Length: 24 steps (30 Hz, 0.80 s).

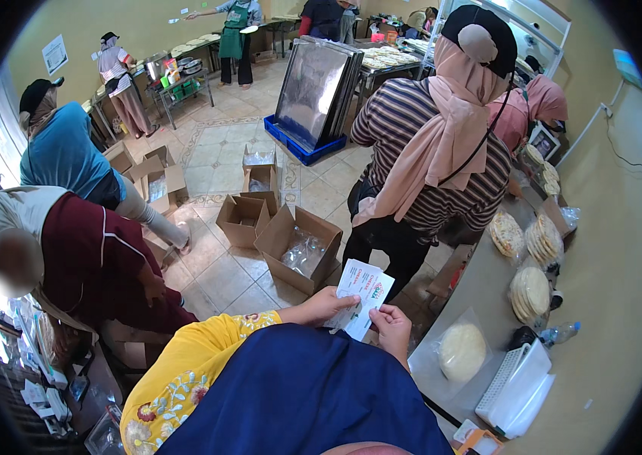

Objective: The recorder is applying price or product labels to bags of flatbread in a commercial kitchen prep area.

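My left hand (324, 307) and my right hand (392, 329) together hold a small stack of printed white cards or labels (362, 293) in front of my body. The left thumb lies across their face, while the right fingers pinch the lower right edge. The cards bear red and green print. To the right, on a grey table (466, 301), lies a round pale pizza base (462, 351) in a clear bag. Beyond it are a stack of plain bases (529, 293) and bagged stacks of topped pizzas (506, 234).
Open cardboard boxes (321, 242) with clear plastic stand on the tiled floor. Metal trays (312, 94) lean in a blue crate (304, 142). A co-worker in stripes (418, 131) stands ahead; another in maroon (99, 256) bends at left. A white basket (503, 378) and plastic bottle (561, 333) are at right.
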Available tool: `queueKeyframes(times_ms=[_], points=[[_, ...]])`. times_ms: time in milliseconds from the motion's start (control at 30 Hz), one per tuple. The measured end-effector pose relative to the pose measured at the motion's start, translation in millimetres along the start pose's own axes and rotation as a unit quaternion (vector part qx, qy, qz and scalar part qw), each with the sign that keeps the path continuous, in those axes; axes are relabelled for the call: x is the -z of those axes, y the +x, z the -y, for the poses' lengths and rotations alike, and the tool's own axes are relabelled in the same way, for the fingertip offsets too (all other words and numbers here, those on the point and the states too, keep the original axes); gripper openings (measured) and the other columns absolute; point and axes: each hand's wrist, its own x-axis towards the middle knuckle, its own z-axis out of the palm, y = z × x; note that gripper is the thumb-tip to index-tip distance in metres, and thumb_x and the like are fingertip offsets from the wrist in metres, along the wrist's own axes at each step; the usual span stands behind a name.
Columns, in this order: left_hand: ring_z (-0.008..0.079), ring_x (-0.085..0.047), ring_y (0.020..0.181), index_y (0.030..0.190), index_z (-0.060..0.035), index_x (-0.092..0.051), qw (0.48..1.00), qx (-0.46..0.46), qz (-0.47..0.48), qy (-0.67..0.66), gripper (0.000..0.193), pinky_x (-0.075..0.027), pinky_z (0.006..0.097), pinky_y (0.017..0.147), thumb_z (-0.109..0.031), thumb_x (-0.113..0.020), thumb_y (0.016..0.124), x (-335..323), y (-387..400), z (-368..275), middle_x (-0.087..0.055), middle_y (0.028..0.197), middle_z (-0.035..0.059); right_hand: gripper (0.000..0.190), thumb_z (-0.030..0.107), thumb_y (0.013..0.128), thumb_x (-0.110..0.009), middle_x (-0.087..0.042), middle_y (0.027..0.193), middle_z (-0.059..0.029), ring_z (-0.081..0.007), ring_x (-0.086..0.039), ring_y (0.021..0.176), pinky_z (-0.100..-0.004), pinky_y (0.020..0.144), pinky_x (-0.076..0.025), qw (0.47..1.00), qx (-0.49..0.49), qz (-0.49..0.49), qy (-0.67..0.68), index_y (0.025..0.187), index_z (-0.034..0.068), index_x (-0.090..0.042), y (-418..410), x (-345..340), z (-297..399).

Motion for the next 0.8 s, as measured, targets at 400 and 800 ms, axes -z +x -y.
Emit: queueKeyframes(times_ms=[400,800], points=[[0.0155,-0.057,0.086,0.105,0.001,-0.057,1.0,-0.001,-0.002,0.025,0.031,-0.044,0.0294,0.077,-0.021,-0.059,0.083,-10,6,16,-0.061,0.097,0.0074,0.014,0.003,0.078,-0.062,-0.063,0.081,-0.008,-0.0103,-0.059,0.069,-0.0217,0.063,-0.049,1.0,0.007,-0.012,0.002,0.089,-0.003,-0.055,-5,18,-8],[0.0158,-0.058,0.082,0.105,0.0013,-0.056,0.999,-0.014,-0.007,0.033,0.03,-0.046,0.0289,0.073,-0.021,-0.057,0.085,-26,18,42,-0.061,0.095,0.0079,0.013,0.005,0.078,-0.063,-0.062,0.079,-0.0062,-0.0087,-0.058,0.067,-0.0201,0.06,-0.047,1.0,0.006,-0.018,-0.005,0.087,-0.002,-0.056,-7,48,-21]])
